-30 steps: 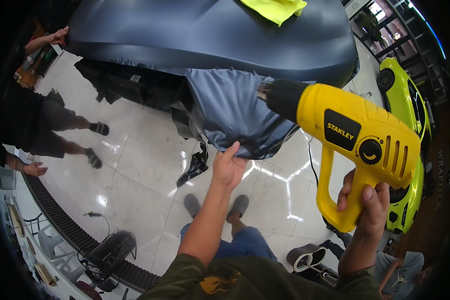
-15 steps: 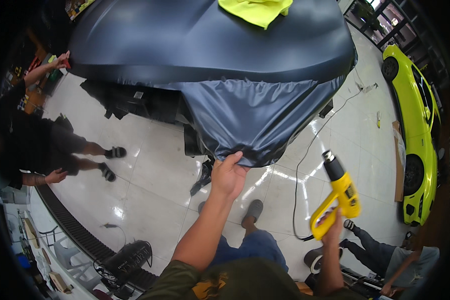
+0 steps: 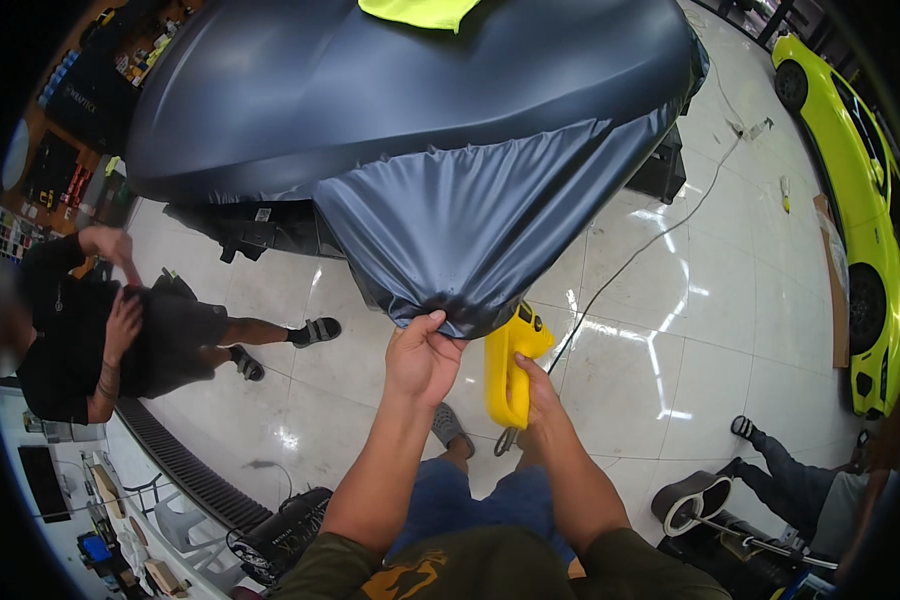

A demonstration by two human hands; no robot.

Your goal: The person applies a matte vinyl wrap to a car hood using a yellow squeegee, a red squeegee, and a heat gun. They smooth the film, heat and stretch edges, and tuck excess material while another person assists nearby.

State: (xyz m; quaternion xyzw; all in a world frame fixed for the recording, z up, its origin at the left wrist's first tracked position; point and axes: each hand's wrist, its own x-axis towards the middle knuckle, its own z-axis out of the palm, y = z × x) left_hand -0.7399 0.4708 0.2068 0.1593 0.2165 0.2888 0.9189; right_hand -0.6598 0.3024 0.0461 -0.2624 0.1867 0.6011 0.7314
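A dark, matt vinyl film [image 3: 460, 225] hangs off the front edge of a dark car hood [image 3: 400, 95] and is drawn out toward me in creases. My left hand [image 3: 422, 358] pinches its gathered lower end, thumb on top. My right hand [image 3: 540, 392] is wrapped round the handle of a yellow heat gun [image 3: 510, 375], just right of my left hand. The gun's front end is under the film and hidden by it. A bright yellow-green cloth [image 3: 425, 10] lies on the hood.
At the left stands a co-worker [image 3: 80, 320] in dark clothes, both hands raised together. A power cord [image 3: 660, 235] runs over the shiny tiled floor [image 3: 710, 330]. A lime-green car [image 3: 860, 230] is at the right, beside a cardboard strip [image 3: 832, 280]. Another person's legs [image 3: 780, 480] show lower right.
The heat gun has swung from the right to under the film. My left hand has drawn the film slightly left and nearer. The co-worker has let go of the hood's corner and stepped nearer.
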